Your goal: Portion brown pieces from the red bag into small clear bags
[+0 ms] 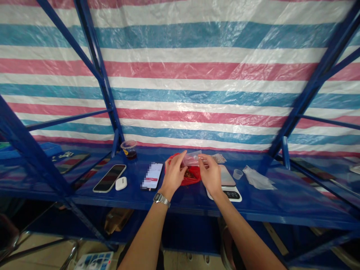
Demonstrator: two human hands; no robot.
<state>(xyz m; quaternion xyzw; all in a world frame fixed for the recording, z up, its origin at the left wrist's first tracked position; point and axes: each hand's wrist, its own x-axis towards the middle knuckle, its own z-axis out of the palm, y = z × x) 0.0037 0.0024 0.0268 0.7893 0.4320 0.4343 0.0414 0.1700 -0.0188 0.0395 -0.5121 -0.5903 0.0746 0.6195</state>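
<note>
Above the red plastic bag (pixel 193 180), the left hand (pixel 174 173) and right hand (pixel 210 173) pinch a clear plastic bag (pixel 191 158). The lit black phone (pixel 153 176) lies near at nine o'clock; at four, the white digital scale (pixel 237 196) nears the blue metal shelf's (pixel 295 198) front edge.

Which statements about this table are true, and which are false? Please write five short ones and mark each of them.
1. The left hand and right hand are both at a clear plastic bag. True.
2. The silver watch is on the right wrist. False: it is on the left wrist.
3. The white case lies between two phones. True.
4. The small clear cup stands on the scale. False: it stands to the right of it, on the blue table.
5. Part of the red plastic bag shows between the hands. True.
</note>
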